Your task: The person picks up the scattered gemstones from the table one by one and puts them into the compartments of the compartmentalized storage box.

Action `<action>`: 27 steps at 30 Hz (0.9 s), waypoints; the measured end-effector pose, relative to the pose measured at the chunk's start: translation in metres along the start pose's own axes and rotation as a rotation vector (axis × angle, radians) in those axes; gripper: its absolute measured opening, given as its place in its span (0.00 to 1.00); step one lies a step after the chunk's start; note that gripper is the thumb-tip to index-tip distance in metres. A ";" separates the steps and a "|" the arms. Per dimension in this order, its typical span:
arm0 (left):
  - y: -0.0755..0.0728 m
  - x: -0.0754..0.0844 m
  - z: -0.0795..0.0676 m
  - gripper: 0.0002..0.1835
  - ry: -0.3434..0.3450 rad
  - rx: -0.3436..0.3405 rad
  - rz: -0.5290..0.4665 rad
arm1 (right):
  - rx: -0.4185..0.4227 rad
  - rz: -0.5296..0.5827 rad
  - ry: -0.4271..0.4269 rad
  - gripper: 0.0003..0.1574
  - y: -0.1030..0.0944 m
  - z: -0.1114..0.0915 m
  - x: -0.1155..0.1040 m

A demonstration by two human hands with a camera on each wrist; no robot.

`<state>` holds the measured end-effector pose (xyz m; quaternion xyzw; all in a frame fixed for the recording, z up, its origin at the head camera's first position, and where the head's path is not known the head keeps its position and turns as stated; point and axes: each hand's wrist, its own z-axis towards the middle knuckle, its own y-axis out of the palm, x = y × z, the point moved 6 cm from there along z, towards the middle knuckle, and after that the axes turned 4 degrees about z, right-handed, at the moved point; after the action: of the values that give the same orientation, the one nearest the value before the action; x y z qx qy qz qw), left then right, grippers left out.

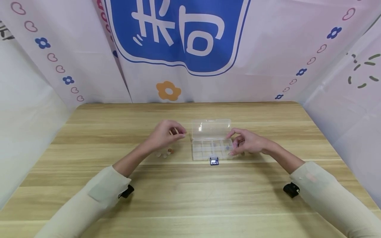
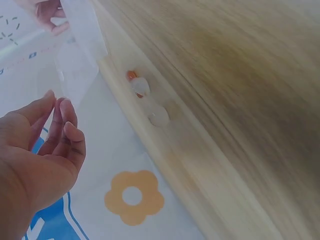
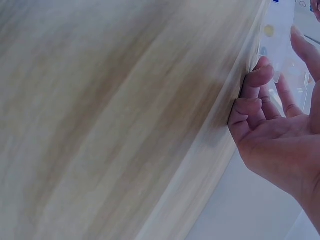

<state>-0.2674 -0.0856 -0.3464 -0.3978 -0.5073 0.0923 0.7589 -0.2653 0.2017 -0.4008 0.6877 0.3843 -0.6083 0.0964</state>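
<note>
A clear plastic compartment box (image 1: 197, 155) lies on the table, its lid (image 1: 211, 127) raised at the back. My right hand (image 1: 248, 141) holds the box at its right end, index finger at the back corner and thumb toward the front. In the right wrist view, the other fingers (image 3: 255, 107) curl beside the box. A few small round pieces, one yellowish (image 3: 269, 31), show in the compartments. Left of the box, my left hand (image 1: 166, 134) brings thumb and fingertips together near the lid; I cannot tell whether a small piece is between them.
Several small whitish pieces (image 1: 165, 155) and an orange one (image 1: 170, 150) lie on the table (image 1: 178, 198) below my left hand. A small blue-edged piece (image 1: 214, 161) is at the box's front edge. A printed sheet (image 1: 268, 49) hangs behind the table.
</note>
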 end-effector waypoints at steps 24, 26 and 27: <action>-0.020 -0.009 -0.015 0.05 0.020 0.039 0.061 | 0.006 -0.001 0.002 0.36 0.001 -0.002 0.000; -0.022 -0.010 -0.017 0.05 0.021 0.045 0.067 | 0.005 -0.002 -0.003 0.36 0.001 -0.002 -0.001; -0.023 -0.010 -0.018 0.05 0.018 0.048 0.068 | 0.004 -0.003 -0.006 0.36 0.002 -0.002 -0.001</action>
<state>-0.2634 -0.1159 -0.3402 -0.3973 -0.4844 0.1268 0.7690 -0.2627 0.2014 -0.3999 0.6857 0.3835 -0.6113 0.0952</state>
